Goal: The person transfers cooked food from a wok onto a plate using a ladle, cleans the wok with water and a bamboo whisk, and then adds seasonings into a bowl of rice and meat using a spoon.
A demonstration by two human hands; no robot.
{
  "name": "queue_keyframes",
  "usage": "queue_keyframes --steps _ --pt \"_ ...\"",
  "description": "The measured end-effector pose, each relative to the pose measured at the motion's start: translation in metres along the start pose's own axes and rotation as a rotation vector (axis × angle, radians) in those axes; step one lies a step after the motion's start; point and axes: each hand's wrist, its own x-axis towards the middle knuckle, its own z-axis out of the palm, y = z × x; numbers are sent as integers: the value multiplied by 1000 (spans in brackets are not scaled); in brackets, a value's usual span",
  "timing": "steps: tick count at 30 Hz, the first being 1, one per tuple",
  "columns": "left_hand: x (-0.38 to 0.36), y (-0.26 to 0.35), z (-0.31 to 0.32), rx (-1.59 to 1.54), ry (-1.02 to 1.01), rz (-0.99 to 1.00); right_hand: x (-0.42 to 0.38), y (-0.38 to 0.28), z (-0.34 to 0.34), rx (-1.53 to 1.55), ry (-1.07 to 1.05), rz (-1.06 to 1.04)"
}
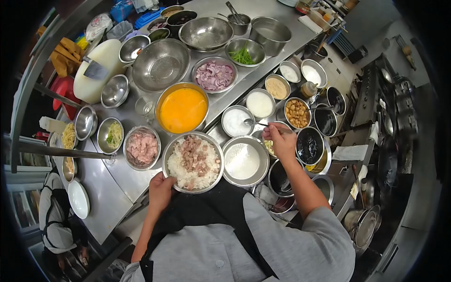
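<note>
My left hand (161, 190) grips the near left rim of a steel bowl (165, 164) of white rice (181, 157) topped with chopped pinkish meat (192, 148). In my right hand (283, 141) is a spoon (249, 122), its head over a round tin of white powder (235, 123). A second tin of white powder or granules (259, 104) stands just behind that one. Beside the rice bowl, to its right, is a wider steel pot (241, 162) with white contents. Partly under my right hand lies a container of yellowish pieces (269, 146).
Orange beaten egg (181, 109) fills a pot behind the rice bowl. Left of it stands a bowl of raw minced meat (143, 148). Sliced red onion (214, 75) and cut greens (242, 56) sit further back. Tins of brown cubes (297, 113) and dark liquid (309, 145) flank my right hand. Another person (58, 221) is at far left.
</note>
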Motion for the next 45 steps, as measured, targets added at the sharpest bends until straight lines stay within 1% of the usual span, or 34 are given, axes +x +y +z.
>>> queue_keyframes --steps 1,3,5,8,10,11,13,14,16,17,19,23,25,26,28,32,34,37,38,40,45 --pt "1 -1 -1 -2 -5 -7 2 3 0 -6 4 4" --pt "4 -2 -2 27 -31 34 6 5 4 -59 -5 78" --pt "3 -1 3 9 -32 46 6 3 10 -100 -14 84" --pt "4 -3 3 -1 -32 71 5 -1 20 -144 -22 82" --pt "5 -6 1 3 -24 78 2 -3 27 -136 -20 5" --pt "5 -8 0 8 -20 82 1 -2 29 -137 -24 7" --pt "6 -10 -2 14 -18 85 -1 -1 31 -370 -71 -263" --pt "6 -11 -4 19 -3 85 -2 -3 31 -372 -72 -262" --pt "5 -9 -2 26 13 85 -2 -15 34 -702 -117 -587" --pt "3 -7 1 8 23 95 -2 -11 34 -700 -120 -587" --pt "1 -6 3 -9 36 103 -2 -4 37 -299 -81 -125" --pt "0 -6 0 10 38 103 -5 -15 40 -275 -55 -162" --pt "-1 -5 -1 15 27 94 -9 -17 44 -165 -101 -18" --pt "-1 -4 0 17 23 98 -9 -16 45 -166 -102 -17" --pt "0 -5 0 19 18 102 -10 -11 46 -276 -166 -45" --pt "1 -6 0 34 26 103 -8 -1 49 -304 -206 -56" --pt "1 -6 1 22 25 95 -8 -4 52 -258 -217 18" --pt "1 -7 1 38 34 84 -5 4 50 -278 -257 -42" --pt "1 -6 2 28 41 85 -5 4 49 -277 -258 -42" --pt "0 -7 2 19 51 86 -4 -4 48 -166 -198 102" --pt "0 -8 2 20 67 75 8 -4 42 -56 -135 160"
